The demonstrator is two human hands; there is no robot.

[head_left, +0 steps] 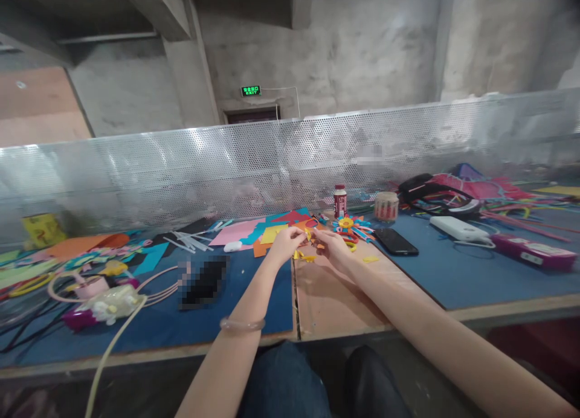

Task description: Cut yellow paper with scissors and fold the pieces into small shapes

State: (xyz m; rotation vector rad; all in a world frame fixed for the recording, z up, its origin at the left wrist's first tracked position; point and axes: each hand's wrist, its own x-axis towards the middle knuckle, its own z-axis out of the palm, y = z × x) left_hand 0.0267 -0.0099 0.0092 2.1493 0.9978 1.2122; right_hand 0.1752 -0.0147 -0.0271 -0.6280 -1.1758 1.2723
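Observation:
My left hand [290, 243] is closed, its fingertips pinching a small yellow paper piece [308, 233] above the wooden strip of the table. From the other side, my right hand [334, 250] has its fingers curled at the same piece; the exact grip is too small to make out. Below the hands lie yellow paper scraps [302, 258], with one more yellow scrap [370, 260] to the right. Just behind my right hand sits a paper flower [346, 223] with a yellow centre and blue and red petals.
Coloured paper sheets [235, 232] lie behind my left hand. A red bottle [339, 202] and a jar [386, 206] stand at the back. A black phone [396, 241] and a white power bank [460, 229] lie right. Power strips with cords [106, 306] occupy the left.

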